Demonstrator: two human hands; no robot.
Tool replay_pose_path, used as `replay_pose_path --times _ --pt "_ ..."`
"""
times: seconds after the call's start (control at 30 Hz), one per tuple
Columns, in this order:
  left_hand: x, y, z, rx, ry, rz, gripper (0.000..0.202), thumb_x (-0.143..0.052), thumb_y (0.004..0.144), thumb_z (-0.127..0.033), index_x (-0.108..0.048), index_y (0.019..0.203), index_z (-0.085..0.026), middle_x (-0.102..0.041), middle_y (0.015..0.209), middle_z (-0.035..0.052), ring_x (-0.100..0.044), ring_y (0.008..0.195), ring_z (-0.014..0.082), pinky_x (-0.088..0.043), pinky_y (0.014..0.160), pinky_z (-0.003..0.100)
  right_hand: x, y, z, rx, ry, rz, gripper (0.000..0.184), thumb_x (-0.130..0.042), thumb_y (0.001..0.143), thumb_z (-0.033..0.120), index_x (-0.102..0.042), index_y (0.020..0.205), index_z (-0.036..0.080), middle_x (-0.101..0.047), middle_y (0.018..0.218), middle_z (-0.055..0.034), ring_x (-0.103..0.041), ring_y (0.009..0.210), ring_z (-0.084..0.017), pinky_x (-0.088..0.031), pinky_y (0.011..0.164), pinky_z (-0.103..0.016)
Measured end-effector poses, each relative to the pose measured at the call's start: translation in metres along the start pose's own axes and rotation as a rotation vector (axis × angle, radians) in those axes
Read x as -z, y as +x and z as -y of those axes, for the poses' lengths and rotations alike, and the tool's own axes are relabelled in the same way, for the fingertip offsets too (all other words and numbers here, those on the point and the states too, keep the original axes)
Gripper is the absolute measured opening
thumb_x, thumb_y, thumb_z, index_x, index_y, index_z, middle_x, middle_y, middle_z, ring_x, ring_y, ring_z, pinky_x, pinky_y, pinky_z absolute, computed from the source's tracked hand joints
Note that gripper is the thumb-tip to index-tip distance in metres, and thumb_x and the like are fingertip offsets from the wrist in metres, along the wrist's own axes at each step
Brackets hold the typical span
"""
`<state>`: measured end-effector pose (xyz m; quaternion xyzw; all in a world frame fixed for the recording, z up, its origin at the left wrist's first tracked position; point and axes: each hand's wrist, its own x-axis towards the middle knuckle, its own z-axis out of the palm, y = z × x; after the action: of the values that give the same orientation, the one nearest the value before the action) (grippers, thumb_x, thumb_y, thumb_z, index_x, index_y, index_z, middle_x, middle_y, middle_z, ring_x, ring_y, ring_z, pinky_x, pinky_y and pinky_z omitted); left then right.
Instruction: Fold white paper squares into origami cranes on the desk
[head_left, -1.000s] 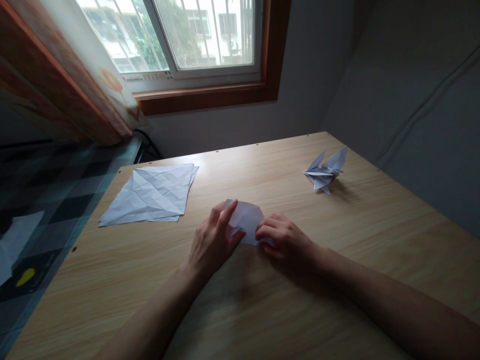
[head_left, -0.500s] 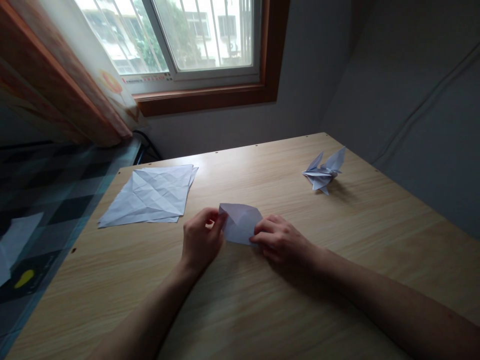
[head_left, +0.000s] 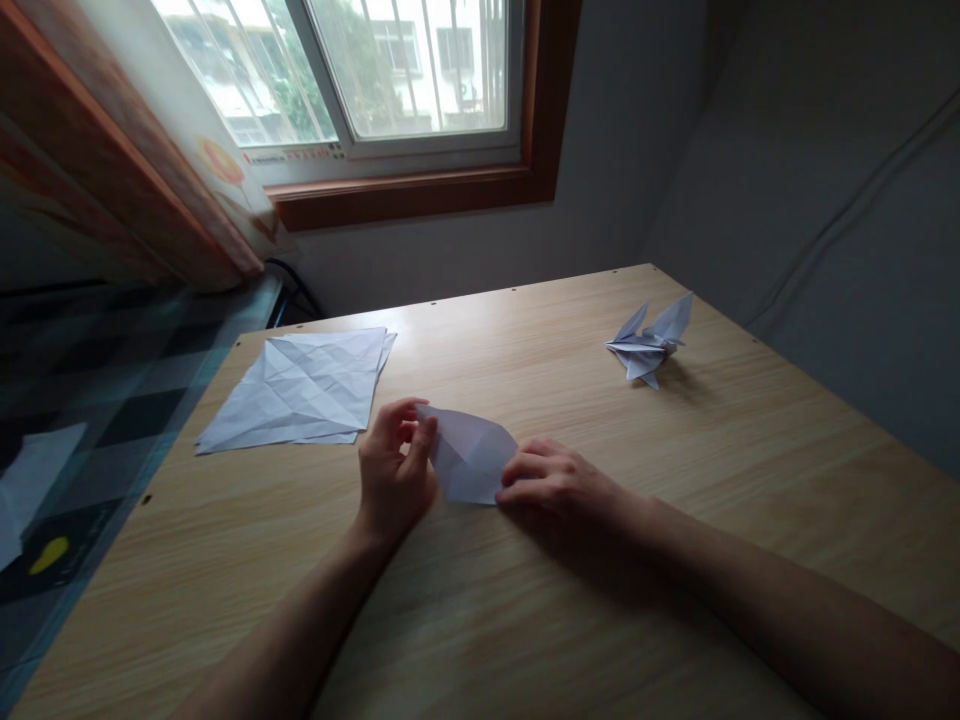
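A small white folded paper (head_left: 469, 458) is between my two hands, just over the wooden table (head_left: 480, 620). My left hand (head_left: 397, 460) pinches its upper left corner between thumb and fingers. At the paper's right edge, my right hand (head_left: 551, 480) grips it with the fingers bent together, the hand low against the table. Faint creases cross the paper's face. Further back on the right stands a folded paper figure (head_left: 646, 345) with pointed, wing-like flaps. Creased white sheets (head_left: 315, 385) lie stacked beyond my left hand.
Left of the table is a dark checked cloth surface (head_left: 90, 370) with white paper (head_left: 45, 470) on it. Behind the table are a window (head_left: 420, 80) with a brown frame and a patterned curtain (head_left: 142, 140). A cable (head_left: 847, 200) runs along the right wall.
My left hand has moved a little left, drawing the paper's left corner outward, so the paper looks wider and more tilted. My right hand has barely shifted.
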<state>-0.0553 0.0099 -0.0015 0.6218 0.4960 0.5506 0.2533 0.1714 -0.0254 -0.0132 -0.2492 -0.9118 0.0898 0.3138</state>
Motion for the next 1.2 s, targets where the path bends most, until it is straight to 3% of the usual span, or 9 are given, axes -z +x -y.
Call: replay_pose_path --times 0.2,0.37,0.47,0.57,0.7,0.83,0.97,1.1,1.2 --pt "0.001 0.000 0.001 -0.037 0.009 -0.089 0.037 -0.059 0.089 -0.042 -0.054 0.062 -0.017 -0.044 0.051 -0.0049 -0.042 0.048 0.0086 -0.033 0.046 0.020 -0.002 -0.002 0.003 0.024 0.016 0.038 0.013 -0.057 0.090 0.020 -0.069 0.090 0.021 -0.069 0.094 -0.0039 -0.057 0.088 -0.017 -0.047 0.083 -0.031" --pt "0.005 -0.004 -0.003 -0.256 -0.007 -0.168 0.033 -0.043 0.098 -0.042 -0.060 0.084 -0.017 -0.060 0.071 0.0015 -0.056 0.062 0.0124 -0.045 0.060 0.025 0.001 0.001 0.013 -0.077 -0.112 0.087 0.016 -0.057 0.086 0.019 -0.070 0.095 0.019 -0.068 0.094 -0.0066 -0.058 0.088 -0.020 -0.048 0.081 -0.034" --pt "0.007 -0.010 -0.008 -0.549 0.125 -0.026 0.023 -0.046 0.097 -0.034 -0.060 0.092 -0.017 -0.062 0.082 0.0049 -0.058 0.073 0.0152 -0.048 0.066 0.028 0.005 0.005 0.019 -0.258 -0.167 0.114 0.019 -0.056 0.087 0.020 -0.069 0.101 0.018 -0.067 0.098 -0.0089 -0.057 0.092 -0.023 -0.049 0.084 -0.038" --pt "0.005 -0.013 -0.014 -0.790 0.256 0.295 0.022 -0.047 0.096 -0.033 -0.060 0.102 -0.017 -0.065 0.090 0.0087 -0.060 0.080 0.0188 -0.051 0.073 0.033 0.006 0.005 0.022 -0.317 -0.172 0.114 0.027 -0.055 0.090 0.024 -0.065 0.113 0.014 -0.066 0.107 -0.0123 -0.057 0.101 -0.026 -0.049 0.089 -0.041" --pt "-0.003 -0.011 -0.015 -0.724 0.474 0.582 0.032 -0.044 0.096 -0.041 -0.060 0.110 -0.016 -0.069 0.102 0.0119 -0.064 0.093 0.0242 -0.052 0.082 0.040 0.003 0.003 0.024 -0.258 -0.093 0.070 0.025 -0.052 0.092 0.021 -0.063 0.112 0.011 -0.067 0.108 -0.0129 -0.059 0.101 -0.024 -0.049 0.093 -0.038" --pt "-0.006 -0.010 -0.009 -0.704 0.548 0.629 0.029 -0.047 0.095 -0.039 -0.064 0.103 -0.017 -0.068 0.110 0.0126 -0.064 0.104 0.0267 -0.052 0.089 0.044 0.005 0.002 0.020 -0.130 -0.087 -0.067 0.021 -0.049 0.094 0.017 -0.064 0.107 0.013 -0.070 0.106 -0.0093 -0.062 0.096 -0.019 -0.051 0.087 -0.032" --pt "-0.005 -0.011 -0.007 -0.705 0.522 0.665 0.018 -0.048 0.094 -0.027 -0.063 0.097 -0.018 -0.068 0.115 0.0098 -0.063 0.110 0.0236 -0.049 0.099 0.042 0.015 0.000 0.004 0.049 -0.429 -0.111 0.017 -0.052 0.095 0.015 -0.068 0.100 0.017 -0.072 0.112 -0.0066 -0.062 0.098 -0.020 -0.048 0.083 -0.034" --pt "-0.004 -0.011 -0.006 -0.698 0.525 0.680 0.014 -0.050 0.091 -0.022 -0.063 0.093 -0.020 -0.069 0.117 0.0078 -0.062 0.114 0.0239 -0.047 0.100 0.042 0.022 -0.001 -0.008 0.135 -0.656 -0.079 0.014 -0.057 0.092 0.014 -0.070 0.088 0.019 -0.070 0.120 -0.0030 -0.057 0.115 -0.024 -0.036 0.100 -0.044" --pt "-0.003 -0.011 -0.005 -0.680 0.543 0.713 0.012 -0.053 0.090 -0.025 -0.064 0.092 -0.020 -0.069 0.118 0.0074 -0.060 0.116 0.0252 -0.046 0.100 0.043 0.024 0.001 -0.007 0.108 -0.685 -0.081 0.020 -0.055 0.092 0.012 -0.068 0.079 0.021 -0.072 0.113 -0.0002 -0.055 0.121 -0.025 -0.017 0.113 -0.056"
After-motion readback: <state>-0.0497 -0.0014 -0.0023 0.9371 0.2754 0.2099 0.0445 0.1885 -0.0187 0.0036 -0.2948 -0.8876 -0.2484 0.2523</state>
